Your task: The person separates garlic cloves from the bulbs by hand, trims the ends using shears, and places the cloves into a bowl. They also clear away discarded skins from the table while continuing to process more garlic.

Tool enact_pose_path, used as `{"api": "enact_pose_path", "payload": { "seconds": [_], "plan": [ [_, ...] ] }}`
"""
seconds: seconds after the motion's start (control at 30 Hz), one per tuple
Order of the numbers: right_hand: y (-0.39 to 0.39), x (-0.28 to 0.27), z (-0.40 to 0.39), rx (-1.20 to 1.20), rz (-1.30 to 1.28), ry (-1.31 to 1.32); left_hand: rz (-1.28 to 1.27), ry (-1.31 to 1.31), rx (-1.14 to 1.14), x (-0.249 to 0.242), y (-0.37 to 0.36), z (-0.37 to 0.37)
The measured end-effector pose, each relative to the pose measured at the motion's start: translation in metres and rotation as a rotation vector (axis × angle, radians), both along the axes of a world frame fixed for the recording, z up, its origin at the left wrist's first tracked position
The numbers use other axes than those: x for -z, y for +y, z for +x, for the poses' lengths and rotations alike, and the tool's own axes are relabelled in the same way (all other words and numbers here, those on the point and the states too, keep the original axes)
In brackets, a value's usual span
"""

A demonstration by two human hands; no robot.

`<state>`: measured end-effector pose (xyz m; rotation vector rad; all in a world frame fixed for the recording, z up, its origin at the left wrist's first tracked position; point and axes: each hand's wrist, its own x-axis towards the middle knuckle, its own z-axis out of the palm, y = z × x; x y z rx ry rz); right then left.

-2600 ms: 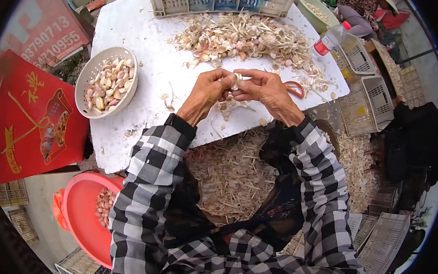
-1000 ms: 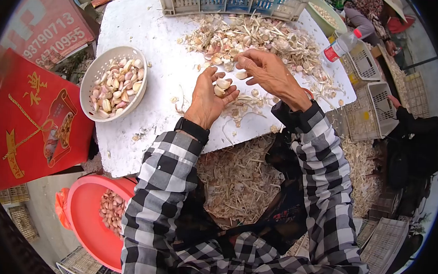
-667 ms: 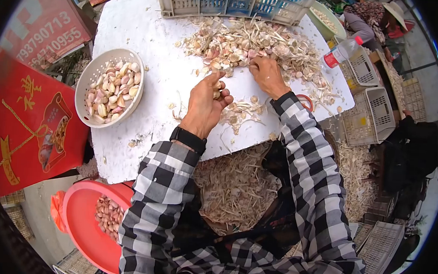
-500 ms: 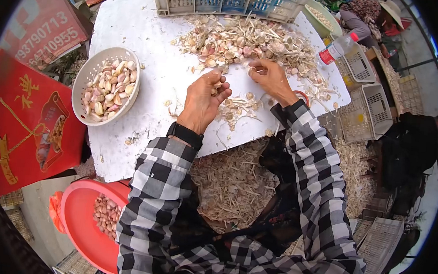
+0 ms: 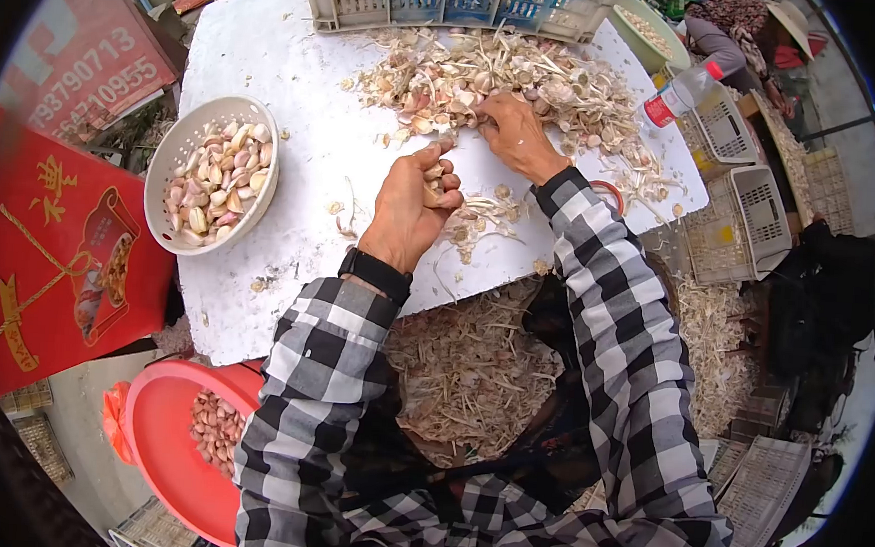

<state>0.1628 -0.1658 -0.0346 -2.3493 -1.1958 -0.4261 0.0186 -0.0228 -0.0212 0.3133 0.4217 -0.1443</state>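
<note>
My left hand (image 5: 408,207) is closed, palm turned up, with garlic cloves (image 5: 433,177) showing between its curled fingers. Farther forward, my right hand (image 5: 520,138) reaches the near edge of a heap of garlic and dry stalks (image 5: 490,71). Its fingertips are pressed together among the garlic, and whatever they pinch is hidden. Dry skins and stalk scraps (image 5: 483,218) lie on the white table (image 5: 319,86) just right of my left hand. To the left stands a white colander (image 5: 153,181) with several loose cloves in it.
A plastic crate (image 5: 464,4) borders the far side of the heap. By the right edge is a bottle (image 5: 681,93) with a red cap. Lower left, a red basin (image 5: 162,437) holds garlic cloves. Another person (image 5: 738,31) is at the upper right, near crates (image 5: 741,222).
My right hand has moved forward and a little left, from beside my left fingers to the garlic heap. The left hand has shifted slightly and stays closed around the cloves.
</note>
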Motion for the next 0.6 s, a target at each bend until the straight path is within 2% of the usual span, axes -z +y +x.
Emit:
{"api": "enact_pose_path", "payload": {
  "seconds": [0.03,0.1,0.17,0.23,0.27,0.4,0.5,0.6],
  "plan": [
    [0.000,0.001,-0.006,-0.005,0.002,0.008,0.002,0.008,-0.005,-0.001,0.002,-0.001],
    [-0.007,-0.003,-0.014,0.119,-0.195,0.163,0.037,0.039,-0.042,-0.005,0.004,-0.001],
    [-0.023,-0.003,-0.020,0.108,-0.209,0.138,0.035,0.041,-0.044,-0.006,0.002,0.000],
    [-0.037,-0.013,-0.032,0.042,-0.101,0.352,0.036,0.035,-0.064,-0.010,0.001,-0.002],
    [-0.043,-0.012,-0.036,0.092,-0.011,0.370,0.044,0.031,-0.070,-0.012,0.002,-0.003],
    [-0.049,-0.021,-0.042,0.183,0.040,0.378,0.058,-0.003,-0.114,-0.005,0.007,-0.002],
    [-0.033,-0.026,-0.048,0.069,-0.022,0.340,0.117,0.057,-0.096,-0.009,0.006,-0.003],
    [-0.025,-0.027,-0.063,0.083,-0.085,0.446,0.166,0.038,-0.098,-0.008,0.007,0.000]
  ]
}}
